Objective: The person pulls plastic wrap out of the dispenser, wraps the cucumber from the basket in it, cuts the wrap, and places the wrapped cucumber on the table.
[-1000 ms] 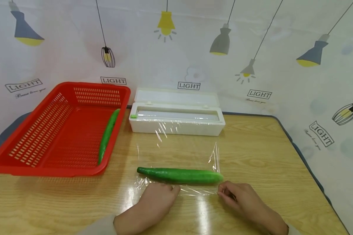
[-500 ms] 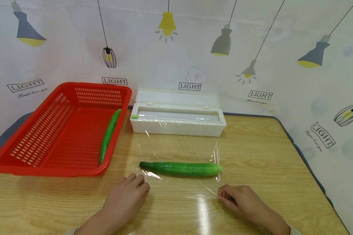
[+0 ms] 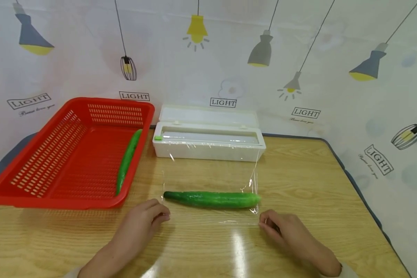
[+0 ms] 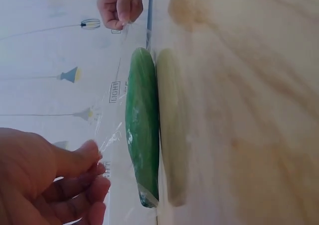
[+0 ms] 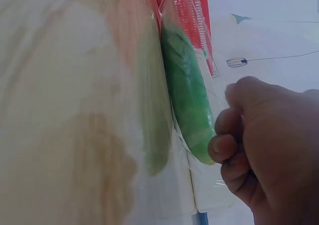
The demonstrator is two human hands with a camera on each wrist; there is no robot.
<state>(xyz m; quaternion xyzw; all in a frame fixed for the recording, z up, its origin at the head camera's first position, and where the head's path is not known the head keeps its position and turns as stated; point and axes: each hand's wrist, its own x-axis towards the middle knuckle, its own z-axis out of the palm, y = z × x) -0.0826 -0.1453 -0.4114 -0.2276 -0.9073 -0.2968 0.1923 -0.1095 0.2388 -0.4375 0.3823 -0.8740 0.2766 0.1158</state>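
While near corners of clear plastic cling film sheet (image 3: 212, 181) are pinched by left hand (image 3: 144, 224) and right hand (image 3: 286, 231), long green cucumber (image 3: 212, 199) lies on film, frame centre. Step judged: wrapping begun. Next called for: edge lifted over cucumber, kept taut.

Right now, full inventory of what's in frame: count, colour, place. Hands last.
cucumber on film: 1, green, lying crosswise on the film, mid-table.
cucumber in basket: 1, green, along the basket's right wall.
cling film sheet: 1, clear, runs from the dispenser under the cucumber to the near edge.
film dispenser: 1, white, lid open, behind the film.
basket: 1, red, perforated, left side of table.
table: 1, light wood.
backdrop: 1, white with lamp prints, behind the table.
left hand: pinches the film's near left corner.
right hand: pinches the film's near right corner.
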